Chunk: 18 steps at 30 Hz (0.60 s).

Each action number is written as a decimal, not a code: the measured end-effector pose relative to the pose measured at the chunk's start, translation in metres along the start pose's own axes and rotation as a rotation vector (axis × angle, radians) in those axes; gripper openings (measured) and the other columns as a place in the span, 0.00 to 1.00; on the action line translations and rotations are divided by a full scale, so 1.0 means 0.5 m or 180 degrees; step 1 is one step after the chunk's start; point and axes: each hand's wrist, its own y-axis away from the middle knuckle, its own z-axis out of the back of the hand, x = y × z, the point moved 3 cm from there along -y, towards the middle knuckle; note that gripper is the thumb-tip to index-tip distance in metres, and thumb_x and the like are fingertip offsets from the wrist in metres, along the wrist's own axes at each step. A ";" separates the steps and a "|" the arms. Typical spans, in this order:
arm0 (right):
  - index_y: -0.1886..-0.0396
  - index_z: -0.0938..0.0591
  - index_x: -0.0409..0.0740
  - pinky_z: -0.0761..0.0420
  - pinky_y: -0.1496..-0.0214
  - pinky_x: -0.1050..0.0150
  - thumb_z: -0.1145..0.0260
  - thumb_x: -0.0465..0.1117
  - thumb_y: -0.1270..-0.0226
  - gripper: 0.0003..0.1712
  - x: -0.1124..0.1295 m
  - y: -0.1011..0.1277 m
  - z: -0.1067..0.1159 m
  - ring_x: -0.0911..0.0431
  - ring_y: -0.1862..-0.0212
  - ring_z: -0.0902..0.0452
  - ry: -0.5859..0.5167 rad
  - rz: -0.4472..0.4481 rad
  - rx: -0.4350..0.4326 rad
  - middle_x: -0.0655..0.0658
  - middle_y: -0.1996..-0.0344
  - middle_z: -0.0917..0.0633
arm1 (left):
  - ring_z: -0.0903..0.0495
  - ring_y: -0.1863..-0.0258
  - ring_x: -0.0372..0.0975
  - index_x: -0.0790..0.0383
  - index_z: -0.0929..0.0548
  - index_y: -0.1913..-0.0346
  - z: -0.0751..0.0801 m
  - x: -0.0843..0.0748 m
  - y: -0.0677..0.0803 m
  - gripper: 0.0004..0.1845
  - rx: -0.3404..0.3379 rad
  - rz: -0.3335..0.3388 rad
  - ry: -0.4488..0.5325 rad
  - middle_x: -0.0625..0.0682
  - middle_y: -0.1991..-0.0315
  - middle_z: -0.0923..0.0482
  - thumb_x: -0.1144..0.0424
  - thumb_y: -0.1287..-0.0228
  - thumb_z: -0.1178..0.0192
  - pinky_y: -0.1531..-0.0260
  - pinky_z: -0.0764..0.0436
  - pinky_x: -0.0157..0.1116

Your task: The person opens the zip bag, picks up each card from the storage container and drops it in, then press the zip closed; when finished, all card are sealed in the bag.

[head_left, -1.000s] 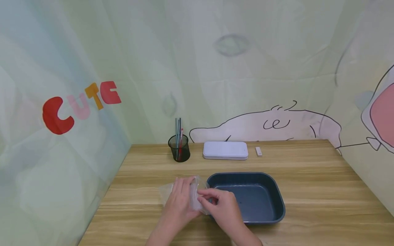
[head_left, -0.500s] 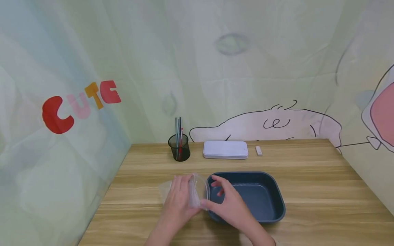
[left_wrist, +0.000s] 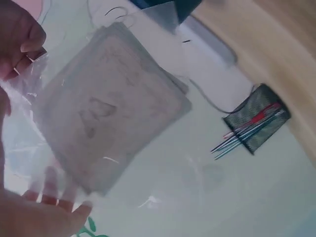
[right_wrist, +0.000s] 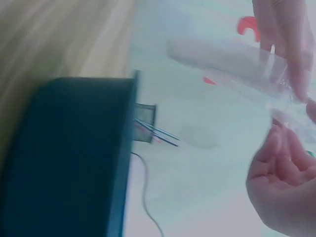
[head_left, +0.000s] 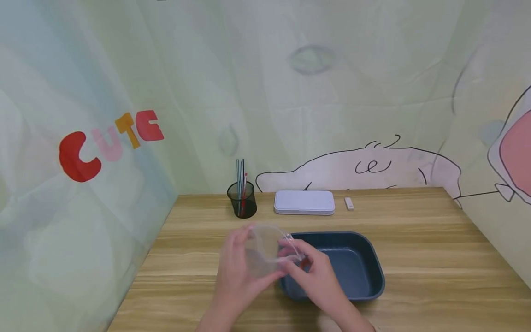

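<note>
A clear plastic bag [head_left: 265, 244] is held up between my two hands, just left of the dark blue basin [head_left: 346, 272]. Inside it, the left wrist view shows a stack of square, translucent pale sheets [left_wrist: 113, 103]. My left hand [head_left: 236, 269] grips the bag from the left side, thumb near its lower edge. With thumb and fingers, my right hand [head_left: 313, 272] pinches the bag's right edge, over the basin's left rim. Seen from the right wrist, the bag [right_wrist: 227, 64] with its stack is nearly edge-on.
At the back of the wooden table [head_left: 423, 249] stand a black mesh pen holder [head_left: 242, 203] with several pencils or pens, a white flat case [head_left: 304, 203] and a small white eraser-like block [head_left: 349, 204]. A printed curtain [head_left: 207, 92] hangs behind and along the sides.
The bag has turned and risen, its face now towards the head camera. My right fingers, spread apart at its opening half a second ago, have closed on its right edge.
</note>
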 end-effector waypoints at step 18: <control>0.61 0.14 0.39 0.15 0.61 0.57 0.32 0.30 0.39 0.07 0.045 0.017 0.091 0.49 0.62 0.16 -0.0571 0.0317 -0.0226 0.43 0.64 0.13 | 0.20 0.59 0.43 0.57 0.17 0.61 -0.021 -0.084 -0.028 0.07 0.0117 0.1012 0.2237 0.49 0.64 0.17 0.70 0.40 0.35 0.52 0.24 0.37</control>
